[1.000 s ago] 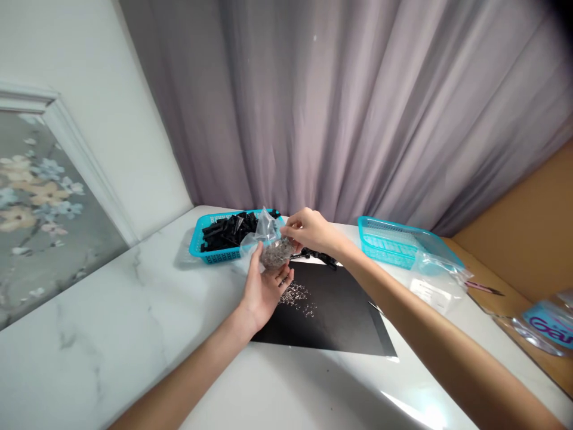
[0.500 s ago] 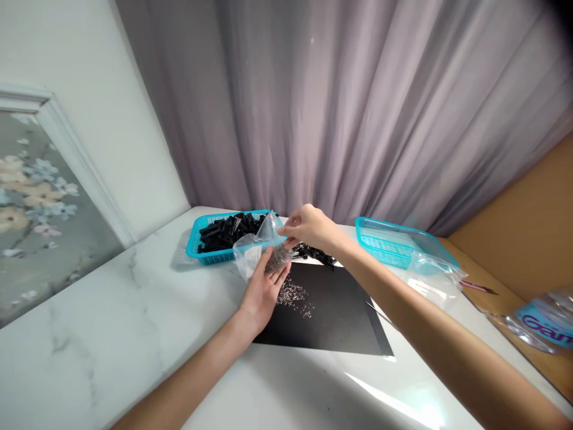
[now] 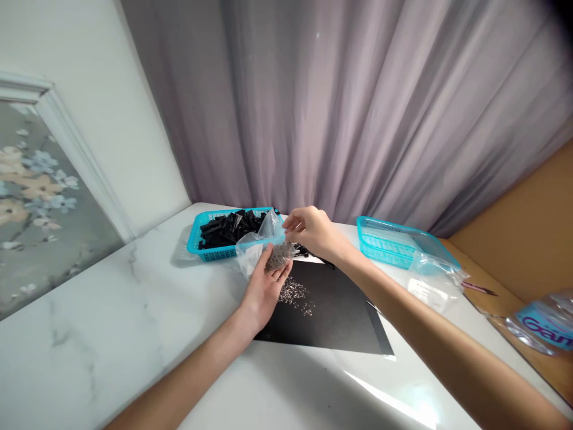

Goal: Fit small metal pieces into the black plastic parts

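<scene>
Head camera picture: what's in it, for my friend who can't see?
A left hand holds a clear bag of small grey pieces, the right hand at its edge, near a black sheet scattered with shiny bits. Farther back, a blue basket holds black parts; another blue basket stands at right.

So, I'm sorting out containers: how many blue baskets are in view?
2. The left basket holds black pieces and is partly behind the bag in the left hand; the right basket stands partly behind another clear bag. No third one shows.

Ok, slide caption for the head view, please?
Left hand holding a clear bag of small pieces, right hand at its edge, shiny bits scattered on a black sheet.
</scene>
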Tool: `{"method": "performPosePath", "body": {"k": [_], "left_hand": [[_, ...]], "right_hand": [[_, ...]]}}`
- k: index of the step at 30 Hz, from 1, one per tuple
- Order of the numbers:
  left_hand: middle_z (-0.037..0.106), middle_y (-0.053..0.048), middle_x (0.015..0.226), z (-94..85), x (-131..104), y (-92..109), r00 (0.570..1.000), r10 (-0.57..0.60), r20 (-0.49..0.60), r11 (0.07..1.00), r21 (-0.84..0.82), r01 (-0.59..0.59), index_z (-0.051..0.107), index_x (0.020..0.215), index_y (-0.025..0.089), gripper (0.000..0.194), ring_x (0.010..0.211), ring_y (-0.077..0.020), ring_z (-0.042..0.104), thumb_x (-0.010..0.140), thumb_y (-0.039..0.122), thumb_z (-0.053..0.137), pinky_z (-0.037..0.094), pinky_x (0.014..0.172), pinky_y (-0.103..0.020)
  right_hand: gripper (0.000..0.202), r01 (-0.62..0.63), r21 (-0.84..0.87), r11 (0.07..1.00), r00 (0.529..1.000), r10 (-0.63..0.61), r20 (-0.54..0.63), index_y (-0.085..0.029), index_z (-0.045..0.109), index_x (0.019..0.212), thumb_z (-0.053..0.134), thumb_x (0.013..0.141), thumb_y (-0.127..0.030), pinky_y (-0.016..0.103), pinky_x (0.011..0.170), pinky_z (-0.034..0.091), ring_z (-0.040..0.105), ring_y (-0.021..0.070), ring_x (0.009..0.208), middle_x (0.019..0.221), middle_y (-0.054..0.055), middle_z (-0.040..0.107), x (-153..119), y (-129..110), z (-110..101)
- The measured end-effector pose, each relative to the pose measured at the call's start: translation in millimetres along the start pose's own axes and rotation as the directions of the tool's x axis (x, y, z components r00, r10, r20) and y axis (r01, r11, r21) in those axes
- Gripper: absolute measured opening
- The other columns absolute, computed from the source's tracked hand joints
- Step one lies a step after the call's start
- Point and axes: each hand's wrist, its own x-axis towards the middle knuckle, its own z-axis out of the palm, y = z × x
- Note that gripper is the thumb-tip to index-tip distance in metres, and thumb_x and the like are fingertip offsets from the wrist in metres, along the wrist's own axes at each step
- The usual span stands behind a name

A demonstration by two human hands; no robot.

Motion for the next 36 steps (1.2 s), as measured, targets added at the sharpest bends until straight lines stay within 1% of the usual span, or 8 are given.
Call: {"method": "performPosePath", "body": {"k": [7,12,16,18,21,24,33,36], "left_hand": [[0.078,-0.005,0.100,-0.9,3.6,3.8,0.999,0.044,-0.011,0.999,0.016,-0.044,0.074,0.097,0.019,0.008,0.086,-0.0147,0.074,0.091,0.023,0.073,0.061,0.092,-0.030],[0.075,-0.002,0.086,-2.0,1.7,4.9,0.997,0.064,-0.044,0.998,0.031,-0.063,0.071,0.089,0.018,0.004,0.068,-0.0112,0.069,0.091,0.022,0.070,0.063,0.074,-0.025],[0.076,-0.002,0.085,-3.3,1.5,3.4,0.998,0.061,-0.029,0.997,0.058,-0.059,0.071,0.090,0.018,0.005,0.064,-0.0109,0.067,0.090,0.023,0.070,0.062,0.069,-0.025],[0.076,-0.001,0.087,-3.9,2.2,2.8,0.997,0.071,-0.026,0.995,0.077,-0.069,0.071,0.090,0.019,0.005,0.065,-0.0112,0.068,0.089,0.023,0.071,0.062,0.070,-0.026],[0.077,-0.001,0.091,-4.1,3.4,2.7,0.996,0.085,-0.015,0.991,0.100,-0.083,0.072,0.092,0.020,0.005,0.071,-0.0126,0.071,0.089,0.023,0.072,0.062,0.074,-0.027],[0.078,-0.001,0.091,-3.1,3.1,3.4,0.997,0.076,-0.016,0.992,0.103,-0.074,0.073,0.092,0.019,0.005,0.073,-0.0135,0.072,0.090,0.024,0.071,0.062,0.077,-0.028],[0.079,-0.002,0.102,-2.9,-1.4,2.9,0.996,0.087,0.020,0.989,0.119,-0.089,0.075,0.099,0.020,0.011,0.082,-0.0139,0.073,0.093,0.027,0.070,0.061,0.078,-0.027],[0.079,-0.003,0.106,-4.1,-0.2,1.7,0.997,0.080,0.023,0.991,0.109,-0.082,0.075,0.101,0.021,0.012,0.088,-0.0153,0.074,0.093,0.027,0.070,0.061,0.083,-0.028]], "right_hand": [[0.011,-0.045,0.104,0.994,0.997,0.051,-0.064,-0.016,0.072,0.091,0.065,0.084,-0.013,0.032,0.070,0.055,0.069,0.0182,0.076,0.088,0.007,0.075,-16.0,31.4,6.5],[0.010,-0.097,0.196,0.976,0.995,0.098,0.006,-0.016,0.071,0.094,0.067,0.088,-0.022,0.030,0.071,0.054,0.071,0.0179,0.076,0.083,0.006,0.075,-29.7,55.6,23.4],[0.030,-0.120,0.180,0.976,0.993,0.121,0.006,-0.017,0.070,0.090,0.056,0.098,-0.042,0.030,0.073,0.053,0.071,0.0190,0.081,0.086,0.007,0.075,-37.2,60.5,30.3],[0.041,-0.134,0.165,0.977,0.989,0.142,-0.041,-0.017,0.068,0.088,0.051,0.100,-0.053,0.031,0.073,0.053,0.070,0.0202,0.083,0.089,0.008,0.075,-41.7,57.5,32.0],[0.043,-0.118,0.132,0.984,0.961,0.147,-0.235,-0.019,0.064,0.097,0.057,0.095,-0.061,0.032,0.074,0.053,0.068,0.0200,0.083,0.102,0.010,0.072,-51.8,48.2,34.0],[0.045,-0.109,0.165,0.980,0.926,0.160,-0.342,-0.020,0.058,0.105,0.066,0.088,-0.061,0.032,0.071,0.053,0.066,0.0183,0.079,0.107,0.010,0.068,-62.0,37.6,33.7],[0.017,-0.130,0.049,0.990,0.983,0.136,-0.125,-0.021,0.067,0.081,0.063,0.091,-0.035,0.035,0.074,0.052,0.067,0.0202,0.076,0.087,0.006,0.074,-62.2,34.6,25.3],[0.017,-0.143,0.119,0.982,0.977,0.160,-0.144,-0.020,0.066,0.085,0.062,0.091,-0.036,0.034,0.069,0.054,0.067,0.0212,0.078,0.088,0.007,0.073,-63.0,36.9,28.3]]}}
